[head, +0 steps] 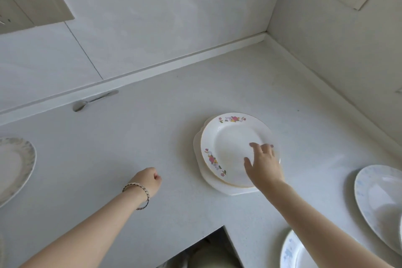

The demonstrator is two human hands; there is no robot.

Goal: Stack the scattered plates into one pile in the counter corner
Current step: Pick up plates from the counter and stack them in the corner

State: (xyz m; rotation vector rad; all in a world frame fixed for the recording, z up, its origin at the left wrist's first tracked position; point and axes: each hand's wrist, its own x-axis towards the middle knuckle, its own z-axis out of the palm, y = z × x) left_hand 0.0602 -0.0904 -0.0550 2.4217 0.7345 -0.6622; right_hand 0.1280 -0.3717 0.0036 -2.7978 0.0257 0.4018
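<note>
Plates: five, glossy ceramic: grey-rimmed plate [15, 165], two blue-patterned plates [378, 200] [293, 254], red-flowered round plate [228, 143] atop scalloped white plate [199, 148], on counter [152, 137], short of its corner.
Right hand [264, 165]: fingers spread, touching flowered plate.
Left hand [150, 180]: curled, empty.

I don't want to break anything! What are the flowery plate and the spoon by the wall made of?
Flowery plate: probably glazed ceramic, since it is smooth, glossy white with printed flowers and a thin gold rim. Spoon: probably polished metal, since it looks silvery and reflective.
</note>
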